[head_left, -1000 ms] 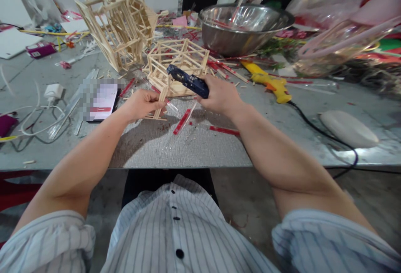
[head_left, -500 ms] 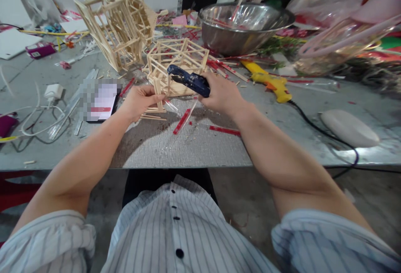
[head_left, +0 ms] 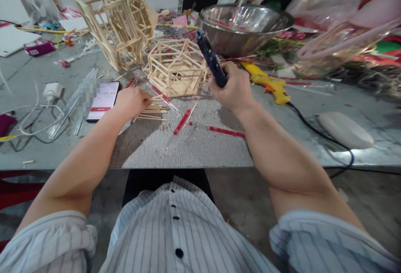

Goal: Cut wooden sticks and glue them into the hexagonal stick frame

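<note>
My left hand (head_left: 133,102) is low over a small pile of thin wooden sticks (head_left: 153,116) on the table, its fingers pinched on sticks (head_left: 157,97) at the pile's upper side. A worn dark blue hand tool (head_left: 211,58) is gripped in my right hand (head_left: 233,85), pointing up and away to the left; its exact kind is unclear. Between and beyond my hands stands a low open frame of wooden sticks (head_left: 177,66) on a slatted base. Behind it on the left, a taller stick structure (head_left: 120,26) leans at a slant.
A steel bowl (head_left: 244,35) stands at the back. A yellow glue gun (head_left: 266,81) lies right of my right hand, its cord trailing near a pale mouse-shaped object (head_left: 344,129). A lit phone (head_left: 103,102) lies left; red-and-clear plastic strips (head_left: 183,120) lie in front.
My right hand has drawn the blue tool right, away from the low frame, and tipped it upward. My left hand has moved left and down from upright sticks to the pile.
</note>
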Available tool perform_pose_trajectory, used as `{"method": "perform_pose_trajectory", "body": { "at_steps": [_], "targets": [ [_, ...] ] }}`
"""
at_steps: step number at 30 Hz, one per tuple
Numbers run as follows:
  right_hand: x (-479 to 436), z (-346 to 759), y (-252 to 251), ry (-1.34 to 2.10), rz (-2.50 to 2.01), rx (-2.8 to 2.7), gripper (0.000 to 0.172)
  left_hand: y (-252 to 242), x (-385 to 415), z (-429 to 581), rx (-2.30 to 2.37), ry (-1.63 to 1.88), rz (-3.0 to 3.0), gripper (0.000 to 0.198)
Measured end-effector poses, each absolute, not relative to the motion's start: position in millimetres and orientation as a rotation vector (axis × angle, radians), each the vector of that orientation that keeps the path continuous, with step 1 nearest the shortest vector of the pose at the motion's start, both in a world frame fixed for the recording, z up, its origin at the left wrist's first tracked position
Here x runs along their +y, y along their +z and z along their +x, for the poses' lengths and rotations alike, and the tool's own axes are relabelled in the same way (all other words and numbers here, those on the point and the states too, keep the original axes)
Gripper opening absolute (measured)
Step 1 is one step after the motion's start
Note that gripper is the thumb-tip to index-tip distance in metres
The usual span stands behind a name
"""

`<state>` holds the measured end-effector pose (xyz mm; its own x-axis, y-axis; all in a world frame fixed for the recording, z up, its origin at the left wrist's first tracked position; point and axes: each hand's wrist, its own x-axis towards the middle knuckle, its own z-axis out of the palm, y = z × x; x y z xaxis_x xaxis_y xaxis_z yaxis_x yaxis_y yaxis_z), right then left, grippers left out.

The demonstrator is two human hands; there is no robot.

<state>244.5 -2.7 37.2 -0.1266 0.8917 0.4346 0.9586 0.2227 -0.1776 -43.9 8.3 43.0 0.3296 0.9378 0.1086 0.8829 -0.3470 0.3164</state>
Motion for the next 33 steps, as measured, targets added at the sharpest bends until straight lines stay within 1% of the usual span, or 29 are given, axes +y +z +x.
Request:
{"method": "perform_pose_trajectory", "body": {
  "at_steps": [3, 6, 8, 10, 14, 17, 21, 24, 26, 29, 33],
  "targets": [
    [2, 248, 37, -0.153, -1.725, -1.971, 0.034, 45, 6, -42, 1.875, 0.098, 2.500, 0.024],
    [11, 252, 32, -0.086, -1.806, -1.809, 0.029, 47, 5, -40, 1.932, -0.143, 2.552, 0.036],
    [17, 255, 29, -0.053, -1.839, -1.709, 0.026, 47, 5, -40, 1.930, -0.212, 2.570, 0.041],
    [21, 258, 25, -0.028, -1.827, -1.655, 0.024, 46, 6, -40, 1.926, -0.205, 2.573, 0.043],
    [24, 263, 23, 0.024, -1.798, -1.620, 0.021, 47, 4, -39, 1.959, -0.106, 2.540, 0.042],
    [23, 263, 27, 0.055, -1.877, -1.601, 0.023, 50, 2, -38, 1.968, 0.031, 2.549, 0.041],
    [20, 265, 35, 0.092, -2.026, -1.571, 0.029, 46, 4, -40, 1.922, 0.365, 2.580, 0.031],
    [21, 267, 38, 0.144, -2.136, -1.581, 0.034, 37, 9, -43, 1.796, 0.687, 2.585, 0.025],
    [23, 269, 38, 0.184, -2.239, -1.602, 0.036, 32, 11, -43, 1.703, 0.837, 2.564, 0.024],
    [27, 270, 35, 0.217, -2.366, -1.613, 0.043, 29, 11, -42, 1.658, 0.940, 2.537, 0.025],
    [31, 271, 29, 0.208, -2.420, -1.628, 0.048, 31, 8, -38, 1.650, 1.010, 2.547, 0.028]
  ]
}}
